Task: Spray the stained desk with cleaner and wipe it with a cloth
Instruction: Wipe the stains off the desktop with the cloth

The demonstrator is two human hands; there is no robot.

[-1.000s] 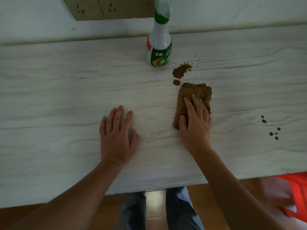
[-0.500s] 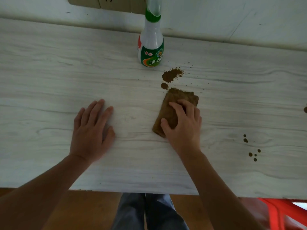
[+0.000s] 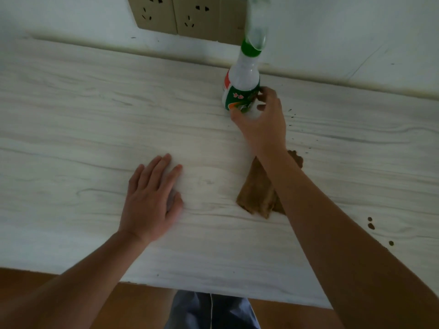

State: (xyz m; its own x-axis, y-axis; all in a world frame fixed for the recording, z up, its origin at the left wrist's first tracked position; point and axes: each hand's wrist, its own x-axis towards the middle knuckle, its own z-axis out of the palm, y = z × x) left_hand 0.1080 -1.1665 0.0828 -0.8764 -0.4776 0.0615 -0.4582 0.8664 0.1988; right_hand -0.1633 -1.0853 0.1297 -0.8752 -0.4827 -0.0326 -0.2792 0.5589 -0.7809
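Right hand (image 3: 263, 124): fingers (image 3: 266, 92) and thumb curled round the base of the spray bottle (image 3: 241, 91). Bottle upright at 12 o'clock on the worktop (image 3: 83, 127), near the wall; white body, green label and collar, contents not visible.
Left hand (image 3: 149, 200): fingers straight, slightly spread, flat on the worktop.
Cloth (image 3: 257, 193): brown, folded, at 3 o'clock of the left hand, under the right forearm.
Brown spots (image 3: 370, 225): at 4 o'clock.

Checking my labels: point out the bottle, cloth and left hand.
bottle (image 3: 238, 99), head view, green label.
cloth (image 3: 256, 191), head view, bare middle.
left hand (image 3: 149, 202), head view, back of hand.
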